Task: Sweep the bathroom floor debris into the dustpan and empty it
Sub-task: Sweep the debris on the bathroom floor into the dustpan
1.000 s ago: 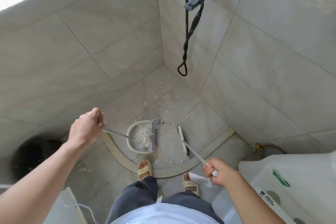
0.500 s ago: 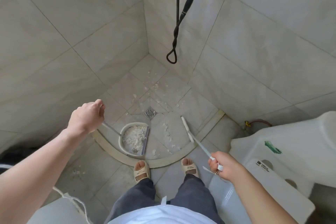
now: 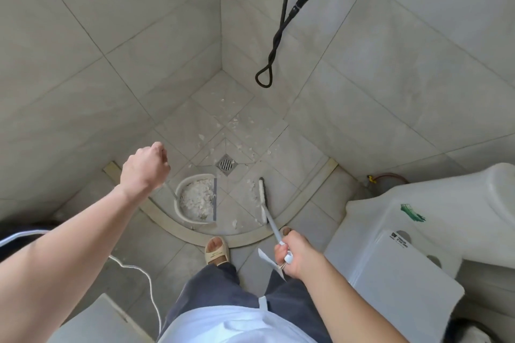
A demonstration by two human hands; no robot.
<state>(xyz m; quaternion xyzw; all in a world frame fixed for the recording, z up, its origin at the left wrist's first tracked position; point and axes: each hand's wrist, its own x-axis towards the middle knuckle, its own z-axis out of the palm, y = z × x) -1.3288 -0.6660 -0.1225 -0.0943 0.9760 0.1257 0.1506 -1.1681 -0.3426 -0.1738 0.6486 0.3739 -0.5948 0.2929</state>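
Note:
A white dustpan (image 3: pixel 184 210) holding a pile of pale flakes sits on the shower floor just inside the curved curb (image 3: pixel 178 227). My left hand (image 3: pixel 145 168) grips its long thin handle. My right hand (image 3: pixel 292 255) grips the top of the broom handle, with a paper tag hanging from it. The white broom head (image 3: pixel 262 200) stands on the floor to the right of the dustpan, apart from it. Loose debris flakes (image 3: pixel 237 122) lie scattered on the tiles beyond the square floor drain (image 3: pixel 226 165), toward the corner.
A black shower hose loop (image 3: pixel 264 78) hangs over the corner. A white toilet (image 3: pixel 418 231) fills the right side. My feet in beige slippers (image 3: pixel 216 249) stand just outside the curb. A white cord (image 3: pixel 139 270) trails on the floor at the left.
The broom head has swung from slanted to nearly parallel with the dustpan's lip and nearer my feet. My right hand has drawn back. The dustpan stays in place.

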